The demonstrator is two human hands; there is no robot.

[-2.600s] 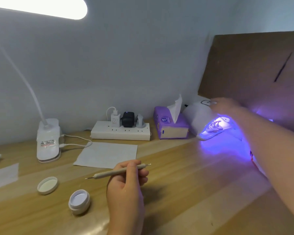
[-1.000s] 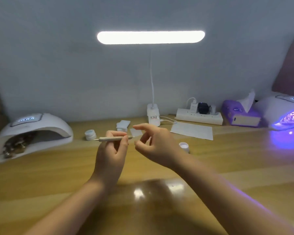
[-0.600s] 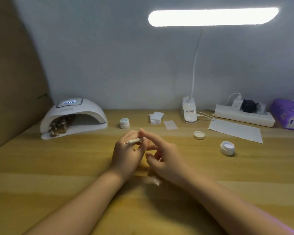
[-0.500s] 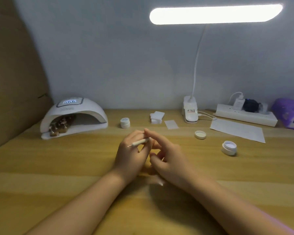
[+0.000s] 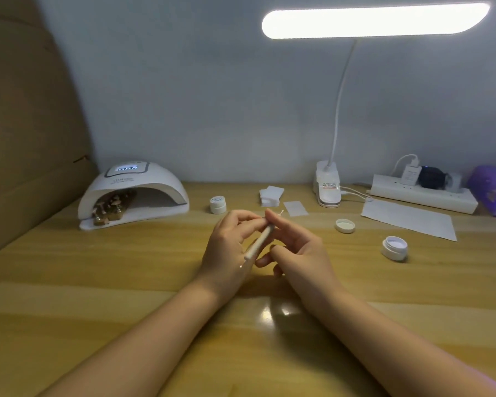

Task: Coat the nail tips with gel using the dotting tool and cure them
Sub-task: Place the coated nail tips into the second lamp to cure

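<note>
I hold the dotting tool [image 5: 260, 240] between both hands above the surface [image 5: 98, 282]: my left hand [image 5: 229, 247] pinches its upper part, and my right hand [image 5: 295, 253] lays a straight forefinger against it, fingers loosely open, likely to take it over for dipping. The open gel jar [image 5: 395, 247] sits right of my hands, within reach, its lid [image 5: 345, 225] beside it. Nail tips on stands [image 5: 109, 209] wait under the left curing lamp [image 5: 132, 193], which looks unlit.
</note>
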